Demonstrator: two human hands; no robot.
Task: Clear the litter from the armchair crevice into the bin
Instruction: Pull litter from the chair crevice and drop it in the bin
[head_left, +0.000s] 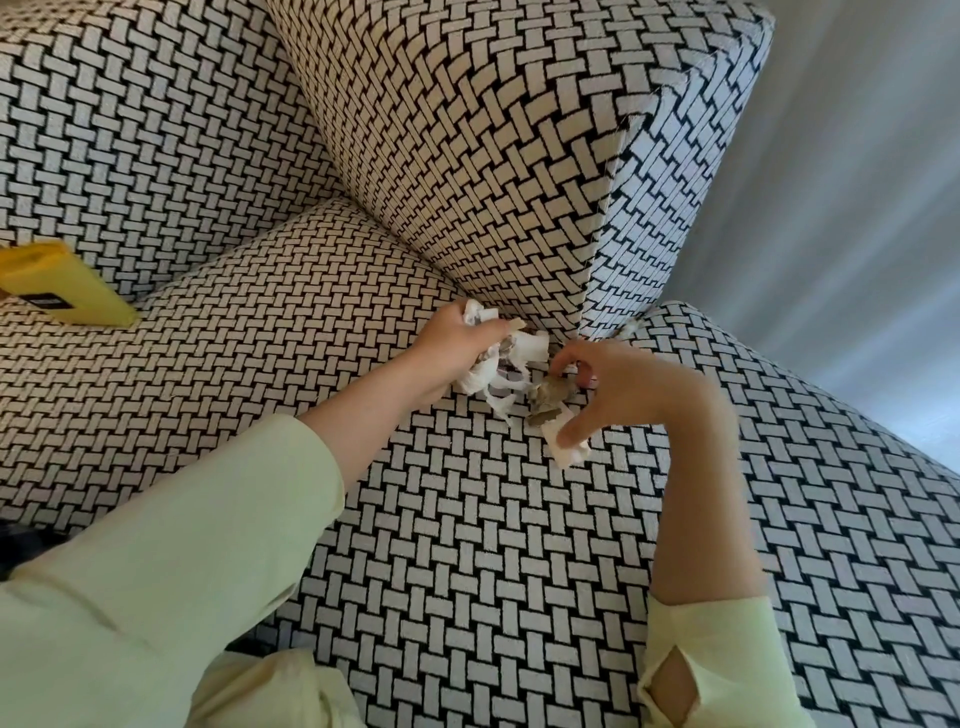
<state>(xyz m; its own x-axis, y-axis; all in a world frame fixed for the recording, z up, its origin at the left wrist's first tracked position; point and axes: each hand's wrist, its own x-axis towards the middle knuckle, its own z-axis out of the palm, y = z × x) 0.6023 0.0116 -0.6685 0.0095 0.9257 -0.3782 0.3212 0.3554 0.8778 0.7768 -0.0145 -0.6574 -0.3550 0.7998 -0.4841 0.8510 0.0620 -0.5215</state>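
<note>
Where the upright padded panel of the armchair (467, 545) meets the cushion, both hands work at the crevice (586, 312). The left hand (449, 353) is curled round a bundle of crumpled white paper (524, 349); its fingers close over the top of the bundle and torn strips hang below the palm. The right hand (631, 389) sits just beside it, wrist bent, fingers curved downward. Its fingertips pinch a brownish scrap (553, 394), and its thumb presses a small white piece (569, 451) against the cushion fabric. The two loads of litter are near each other; whether they touch cannot be told.

One more white shred (630, 327) shows at the seam, just beyond the right hand, lodged between the panel and the cushion.

Both forearms wear pale green sleeves (182, 545), pushed back from the wrists. A yellow box (72, 291) with a dark label lies on the seat, well apart to the left. Upholstery throughout is a black-and-white woven pattern
</note>
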